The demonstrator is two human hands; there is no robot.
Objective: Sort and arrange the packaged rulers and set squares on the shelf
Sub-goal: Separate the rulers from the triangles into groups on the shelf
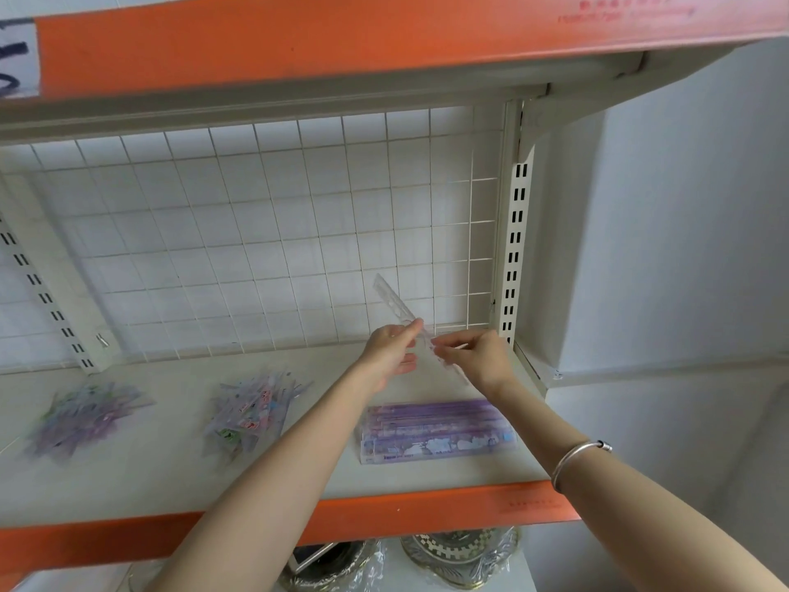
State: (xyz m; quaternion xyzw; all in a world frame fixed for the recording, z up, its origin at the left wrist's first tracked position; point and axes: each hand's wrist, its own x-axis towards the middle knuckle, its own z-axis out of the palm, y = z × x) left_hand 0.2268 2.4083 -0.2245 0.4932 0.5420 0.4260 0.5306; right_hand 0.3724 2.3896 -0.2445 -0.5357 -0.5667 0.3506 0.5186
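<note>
A clear plastic ruler is held tilted above the back right of the shelf, its upper end pointing up and left against the wire grid. My left hand pinches it near the middle with thumb and forefinger. My right hand grips its lower part. Below my hands lies a neat stack of purple packaged rulers. Two loose heaps of packaged set squares sit further left, one in the middle and one at the left.
A white wire grid backs the shelf, with a slotted upright at the right. An orange-edged shelf hangs overhead. Patterned round items sit on the level below. A white wall is at the right.
</note>
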